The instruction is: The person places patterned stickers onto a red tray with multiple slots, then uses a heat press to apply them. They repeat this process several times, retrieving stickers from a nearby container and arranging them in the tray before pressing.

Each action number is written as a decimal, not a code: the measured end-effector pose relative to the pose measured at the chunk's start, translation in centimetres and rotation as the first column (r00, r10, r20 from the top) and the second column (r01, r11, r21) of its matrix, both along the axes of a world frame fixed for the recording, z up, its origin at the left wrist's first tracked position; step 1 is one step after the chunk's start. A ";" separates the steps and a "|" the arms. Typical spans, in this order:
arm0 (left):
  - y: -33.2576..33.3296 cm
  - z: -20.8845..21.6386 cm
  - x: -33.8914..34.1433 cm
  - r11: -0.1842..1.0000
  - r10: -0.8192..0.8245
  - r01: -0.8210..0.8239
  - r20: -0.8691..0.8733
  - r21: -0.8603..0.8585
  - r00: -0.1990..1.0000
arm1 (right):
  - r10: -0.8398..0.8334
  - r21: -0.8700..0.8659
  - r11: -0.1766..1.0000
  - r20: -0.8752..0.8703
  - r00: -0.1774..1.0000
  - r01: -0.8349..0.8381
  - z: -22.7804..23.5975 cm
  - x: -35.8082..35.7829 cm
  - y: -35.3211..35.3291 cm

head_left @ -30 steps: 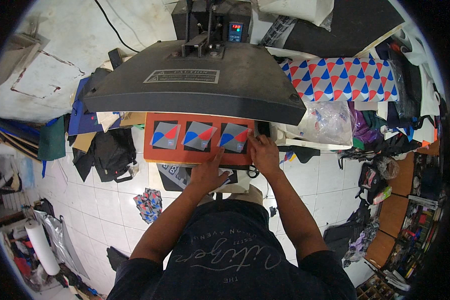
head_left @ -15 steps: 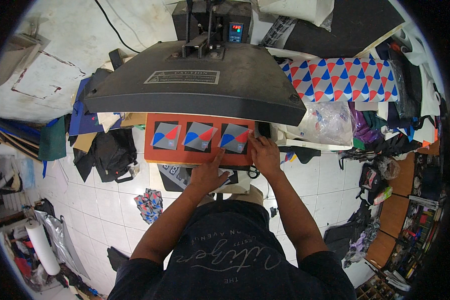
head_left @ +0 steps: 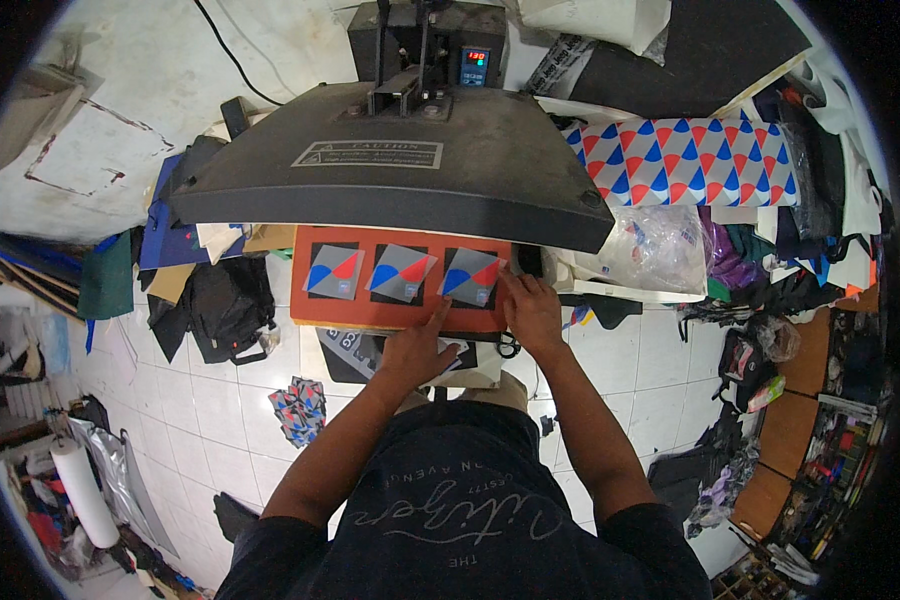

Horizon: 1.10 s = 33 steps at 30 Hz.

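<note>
The rightmost grey, red and blue printed piece [head_left: 470, 272], mid-frame atop a black backing on the red-orange pad [head_left: 370, 317], is apparently being aligned; the next move probably calls for light pressure without skewing it. Nearly square, its slightly longer axis seems to run up-frame, leaning right, red wedge toward upper right. The left hand [head_left: 416, 346], index extended, and right hand [head_left: 532, 312], fingers loosely bent, rest fingertips at its lower-left corner and right edge, gripping nothing.

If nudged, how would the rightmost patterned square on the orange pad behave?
The rightmost square looks thin and flat, so it's probably light and bendy. It sits askew over a black piece with no visible fastening, so it might slide easily.
</note>
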State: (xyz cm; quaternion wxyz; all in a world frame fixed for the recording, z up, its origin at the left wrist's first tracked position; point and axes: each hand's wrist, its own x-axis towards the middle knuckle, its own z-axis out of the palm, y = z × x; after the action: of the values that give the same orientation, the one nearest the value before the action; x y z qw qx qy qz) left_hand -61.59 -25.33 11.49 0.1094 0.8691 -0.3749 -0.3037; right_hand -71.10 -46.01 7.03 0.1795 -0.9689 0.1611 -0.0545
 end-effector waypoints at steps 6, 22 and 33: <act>0.0 0.1 0.0 1.000 0.005 -0.005 0.001 -0.008 1.000 | 0.006 -0.019 1.000 -0.005 1.000 -0.006 0.4 0.0 0.2; 1.5 1.1 -0.9 0.992 0.115 -0.122 -0.132 -0.042 0.984 | -0.067 0.065 0.996 0.088 0.994 0.061 -0.4 -0.5 -0.1; 5.1 2.2 -0.8 0.457 0.323 -0.851 -0.844 -0.257 0.428 | -0.186 0.812 0.574 0.009 0.983 0.101 4.9 -1.2 3.7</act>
State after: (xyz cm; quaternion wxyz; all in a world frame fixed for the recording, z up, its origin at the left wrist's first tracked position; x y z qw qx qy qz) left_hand -62.41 -20.27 13.71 0.6473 0.6585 -0.0217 -0.3833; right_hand -72.30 -42.26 11.98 0.6022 -0.7614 0.2376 -0.0347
